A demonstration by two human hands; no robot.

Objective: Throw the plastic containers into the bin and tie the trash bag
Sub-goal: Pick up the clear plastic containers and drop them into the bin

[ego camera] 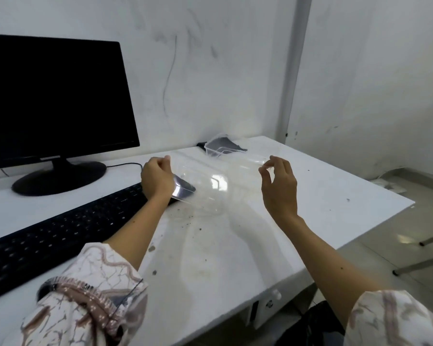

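The clear plastic container (210, 181) is hard to read: its walls are so transparent that only glints, a bright reflection near its middle and a few rim lines give away its outline, and its lower edge melts into the white table (323, 186). Its left end is partly covered by the left hand (157, 178), so how that end is held cannot be made out fully. A second clear container (216, 147) sits farther back by the wall, on a dark patch whose nature is unclear; its shape is blurred. The monitor (53, 101) is cut off at the left edge, and so is the black keyboard (60, 231).

The container looks thin, glossy and rectangular with rounded corners. The table is smooth and white, smudged and dotted with dark crumbs. The sleeves (85, 295) are patterned fabric in beige and brown.

The container is held up between both hands, just above the table near the keyboard's right end. The left hand's fingers are curled around its left rim. The right hand (279, 186) pinches the far right rim between thumb and forefinger, its other fingers loosely spread and apart from the plastic.
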